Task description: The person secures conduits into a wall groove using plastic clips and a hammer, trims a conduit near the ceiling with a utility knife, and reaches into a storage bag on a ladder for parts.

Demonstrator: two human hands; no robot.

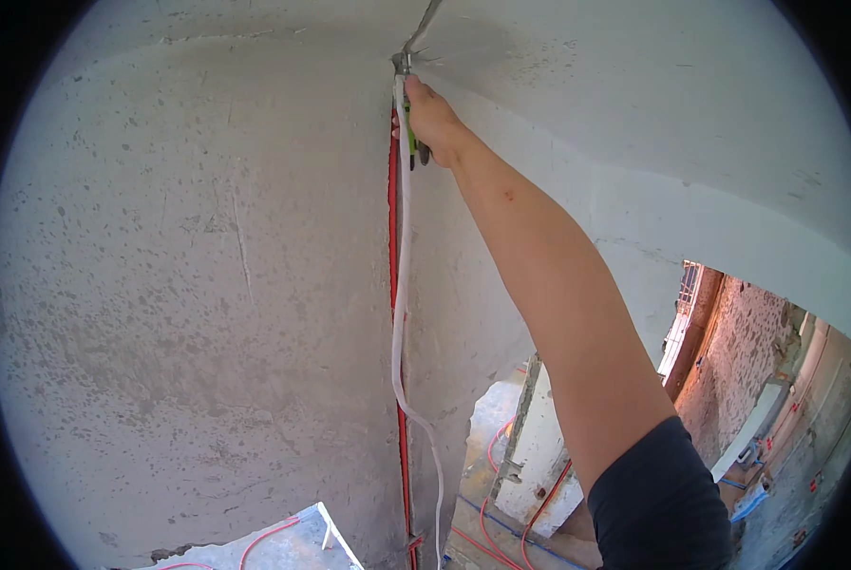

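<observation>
My right hand (432, 119) is raised to the top of the wall and closed around pliers (411, 142) with green and black handles. The metal jaws point up at the corner where wall and ceiling meet, but what they grip there is too small to make out. A pale, flexible conduit (403, 285) hangs from that spot, passing right beside my fingers and curving down to the lower edge. Behind it, a red pipe (393, 218) runs upright in a groove cut in the wall. My left hand is out of view.
A rough grey plastered wall (160, 285) fills the left. Overhead, a groove (423, 27) crosses the ceiling. Lower right, an opening shows red pipes (487, 541) and blue pipes on the floor, a broken wall edge (530, 456) and a brown post (696, 328).
</observation>
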